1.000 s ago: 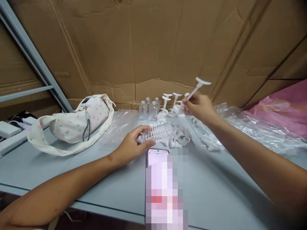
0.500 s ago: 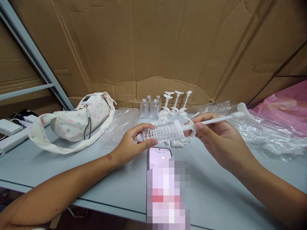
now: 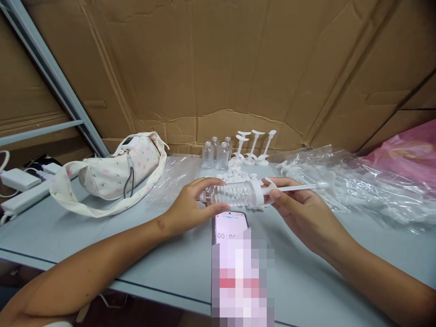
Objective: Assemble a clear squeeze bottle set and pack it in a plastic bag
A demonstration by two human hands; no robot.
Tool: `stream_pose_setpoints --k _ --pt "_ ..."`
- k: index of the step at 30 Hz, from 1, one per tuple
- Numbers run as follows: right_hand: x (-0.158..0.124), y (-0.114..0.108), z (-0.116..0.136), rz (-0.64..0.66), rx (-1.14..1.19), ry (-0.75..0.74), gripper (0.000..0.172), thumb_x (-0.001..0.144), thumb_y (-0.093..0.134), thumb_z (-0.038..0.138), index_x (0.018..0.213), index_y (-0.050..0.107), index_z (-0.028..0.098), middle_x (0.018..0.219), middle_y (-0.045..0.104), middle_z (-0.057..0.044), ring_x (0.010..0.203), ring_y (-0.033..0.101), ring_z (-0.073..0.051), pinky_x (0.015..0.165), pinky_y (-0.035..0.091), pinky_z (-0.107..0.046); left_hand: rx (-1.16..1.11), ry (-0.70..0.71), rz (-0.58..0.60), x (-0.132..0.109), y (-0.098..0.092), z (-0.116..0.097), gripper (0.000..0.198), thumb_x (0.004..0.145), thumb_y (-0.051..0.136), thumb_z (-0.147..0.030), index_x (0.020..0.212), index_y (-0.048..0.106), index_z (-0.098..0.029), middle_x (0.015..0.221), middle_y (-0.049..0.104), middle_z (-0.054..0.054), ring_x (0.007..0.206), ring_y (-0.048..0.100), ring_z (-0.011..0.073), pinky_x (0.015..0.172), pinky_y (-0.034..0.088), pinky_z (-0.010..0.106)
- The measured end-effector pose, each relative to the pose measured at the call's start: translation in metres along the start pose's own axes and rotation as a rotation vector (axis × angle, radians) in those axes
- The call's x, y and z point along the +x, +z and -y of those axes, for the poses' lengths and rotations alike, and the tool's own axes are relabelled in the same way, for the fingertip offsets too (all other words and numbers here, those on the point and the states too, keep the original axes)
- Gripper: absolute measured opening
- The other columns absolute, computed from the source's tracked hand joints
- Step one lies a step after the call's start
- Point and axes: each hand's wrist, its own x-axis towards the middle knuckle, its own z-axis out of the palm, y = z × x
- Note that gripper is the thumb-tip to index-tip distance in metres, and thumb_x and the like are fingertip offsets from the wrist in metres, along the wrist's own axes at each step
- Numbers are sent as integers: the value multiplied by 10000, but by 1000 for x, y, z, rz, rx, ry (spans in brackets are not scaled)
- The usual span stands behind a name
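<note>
My left hand (image 3: pixel 190 204) is closed around a clear ribbed plastic bottle (image 3: pixel 233 194), its narrow neck pointing left. At the bottle's wide right end sits a white cap (image 3: pixel 258 193). A white plunger (image 3: pixel 299 187) runs out of that cap to the right, its rod almost level and its T-shaped handle at the far end. Fingers of my right hand (image 3: pixel 293 200) pinch the plunger close to its curved finger flange, right beside the cap. Bottle and plunger together lie roughly horizontal above the table. How far the rod reaches inside is unclear.
Behind my hands are small white parts (image 3: pixel 236 171), several clear bottles (image 3: pixel 222 156) and several upright white plungers (image 3: pixel 254 147). A phone (image 3: pixel 231 225) lies in front. Left are a floral bag (image 3: pixel 109 175) and power strips (image 3: pixel 27 197); right, plastic bags (image 3: pixel 381 195). Cardboard (image 3: pixel 225 68) stands behind.
The plunger has swung from tilted up on the right to nearly level, in line with the bottle. My right hand has come slightly lower and closer to the cap. The view has shifted a little.
</note>
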Motion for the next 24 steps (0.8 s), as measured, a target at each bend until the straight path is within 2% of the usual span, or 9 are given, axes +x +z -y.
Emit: stream_pose_setpoints --k 3,6,9,11,13,15,17,21,24 --pt "-1 1 -4 6 39 18 241 678 792 447 849 716 295 906 681 2 809 621 -157 825 492 -321 -25 -29 20 0 0 1 418 737 725 -372 1099 616 -194 1117 657 62 1006 612 210 825 499 318" --pt "-2 1 -6 32 49 -3 173 713 775 413 838 699 320 914 680 26 855 624 -152 842 483 -311 -201 -185 102 2 -1 2 412 755 697 -405 1086 603 -180 1037 663 56 775 644 154 660 524 279" --pt "-1 -1 -6 57 14 -40 186 689 788 425 813 693 324 919 685 23 904 622 -181 837 488 -337 -333 -269 171 3 -2 3 424 762 689 -434 1081 596 -171 884 663 28 602 603 104 586 514 262" --pt "0 -3 -5 62 -9 -54 213 669 799 444 817 705 321 899 681 14 881 621 -188 809 495 -341 -353 -283 225 4 -2 4 435 781 666 -447 1097 596 -157 824 662 29 587 598 110 581 514 273" --pt "1 -2 -4 63 -12 -58 212 667 800 451 795 710 308 851 671 13 827 616 -174 787 493 -327 -298 -240 239 3 -2 4 434 780 669 -418 1115 599 -151 928 675 67 714 638 151 643 531 301" --pt "0 -1 -4 64 7 -55 197 678 796 442 752 699 287 778 655 18 789 605 -157 791 483 -308 -155 -119 200 1 0 4 444 752 706 -360 1133 597 -160 1119 643 96 944 633 202 793 530 345" --pt "-1 1 -4 73 42 -17 191 698 787 429 748 685 276 687 629 26 735 593 -145 783 480 -298 26 17 157 -2 1 4 468 740 724 -336 1157 586 -174 1188 609 97 1053 591 223 897 495 374" --pt "-7 5 -3 99 123 107 176 722 778 381 784 664 263 688 610 31 654 585 -130 730 502 -298 282 192 121 -7 4 6 492 805 663 -378 1240 524 -196 1118 612 95 949 609 209 826 514 359" --pt "-11 6 -1 100 180 156 171 717 787 356 765 656 258 734 605 33 648 593 -118 724 517 -287 457 289 70 -10 5 8 478 871 576 -388 1300 466 -207 1158 605 106 933 625 203 776 525 334"
